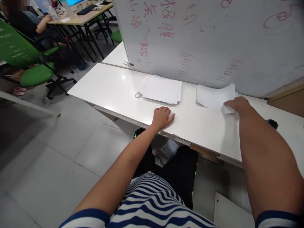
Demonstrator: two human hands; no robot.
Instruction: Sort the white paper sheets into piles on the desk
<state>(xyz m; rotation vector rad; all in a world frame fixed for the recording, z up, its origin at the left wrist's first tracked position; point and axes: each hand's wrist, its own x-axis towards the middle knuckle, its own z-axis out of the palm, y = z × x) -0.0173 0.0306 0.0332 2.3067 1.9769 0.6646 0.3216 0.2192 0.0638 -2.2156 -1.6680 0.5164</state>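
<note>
My left hand [162, 118] lies palm down on the white table [114, 87] near its front edge. Its fingers are spread and hold nothing. Just beyond it is a stack of white paper [162, 90], slightly uneven at the edges, with a small whitish ring-shaped item [137, 95] by its left corner. Reaching out to the right, my right hand [239, 104] has its fingers closed on the near right corner of a sheet of paper [215, 96]. That sheet curls up at its far right corner and lies over other paper. My right thumb is partly hidden.
A whiteboard [204, 41] with red writing rises along the table's back edge. At the right, a dark object [272, 123] sits partly behind my right arm. Green office chairs [35, 74] and a seated person [26, 25] at a wooden desk [80, 19] are at the upper left.
</note>
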